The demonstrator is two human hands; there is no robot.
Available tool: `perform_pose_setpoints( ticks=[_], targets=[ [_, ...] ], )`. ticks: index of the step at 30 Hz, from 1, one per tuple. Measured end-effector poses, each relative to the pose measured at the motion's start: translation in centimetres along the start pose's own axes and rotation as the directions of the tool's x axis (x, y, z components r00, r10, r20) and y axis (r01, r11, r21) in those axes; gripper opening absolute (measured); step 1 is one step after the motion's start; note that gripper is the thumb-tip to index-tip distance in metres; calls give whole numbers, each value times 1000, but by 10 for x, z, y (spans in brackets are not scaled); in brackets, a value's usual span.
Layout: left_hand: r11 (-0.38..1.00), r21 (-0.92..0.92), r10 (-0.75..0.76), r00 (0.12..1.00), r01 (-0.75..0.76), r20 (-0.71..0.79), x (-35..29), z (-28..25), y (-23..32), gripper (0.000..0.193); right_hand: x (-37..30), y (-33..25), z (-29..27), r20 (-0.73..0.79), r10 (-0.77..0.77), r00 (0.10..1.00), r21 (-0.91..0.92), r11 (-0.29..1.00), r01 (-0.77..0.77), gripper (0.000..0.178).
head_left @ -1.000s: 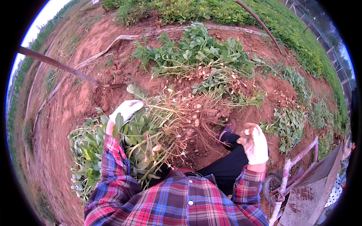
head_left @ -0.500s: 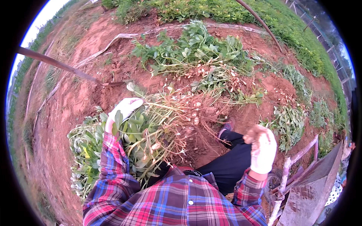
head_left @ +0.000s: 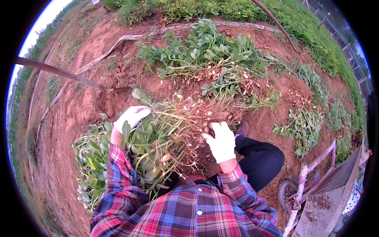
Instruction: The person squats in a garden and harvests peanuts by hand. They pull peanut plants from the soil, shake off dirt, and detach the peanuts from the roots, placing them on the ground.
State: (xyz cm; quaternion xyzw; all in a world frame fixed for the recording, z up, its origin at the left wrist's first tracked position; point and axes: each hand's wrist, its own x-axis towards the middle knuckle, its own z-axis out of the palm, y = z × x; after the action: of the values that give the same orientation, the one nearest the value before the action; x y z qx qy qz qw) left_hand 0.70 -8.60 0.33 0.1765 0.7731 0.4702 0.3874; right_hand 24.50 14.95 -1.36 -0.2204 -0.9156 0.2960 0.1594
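In a white glove, my left hand (head_left: 134,117) grips a bunch of pulled-up peanut plants (head_left: 169,126) by the stems, leaves hanging toward my lap. Pale roots with pods fan out to the right of it. My right hand (head_left: 222,143), gloved too and soiled at the fingertips, is at the root end. Its thumb and fingers curl round peanut pods (head_left: 205,125) there; how firmly they close is partly hidden. More uprooted plants (head_left: 92,158) lie in a heap by my left forearm.
Beyond the bunch lies a row of uprooted peanut plants (head_left: 213,55) with pods on red soil. Another pile (head_left: 306,126) is to the right. A long-handled tool (head_left: 65,73) leans in from the left. A wheelbarrow (head_left: 323,197) stands at lower right. A curved pole (head_left: 276,23) rises at the back.
My right hand has moved left from beside my knee to the roots and pods of the bunch. The left hand keeps its grip almost in place.
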Motion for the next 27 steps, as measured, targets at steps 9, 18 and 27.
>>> perform_pose_setpoints(
  ticks=[9,18,27],
  targets=[
    [997,-71,-34,999,33,-7,2,-4,-7,49,-4,-4,14,3,160,987,297,943,-153,26],
    [998,-52,-27,1000,27,1,5,-6,-9,46,-5,1,8,129,173,976,466,859,-214,20],
    [998,-57,-20,1000,20,5,5,-5,-11,44,-4,2,-5,148,45,988,295,952,-88,22]
  ],
)
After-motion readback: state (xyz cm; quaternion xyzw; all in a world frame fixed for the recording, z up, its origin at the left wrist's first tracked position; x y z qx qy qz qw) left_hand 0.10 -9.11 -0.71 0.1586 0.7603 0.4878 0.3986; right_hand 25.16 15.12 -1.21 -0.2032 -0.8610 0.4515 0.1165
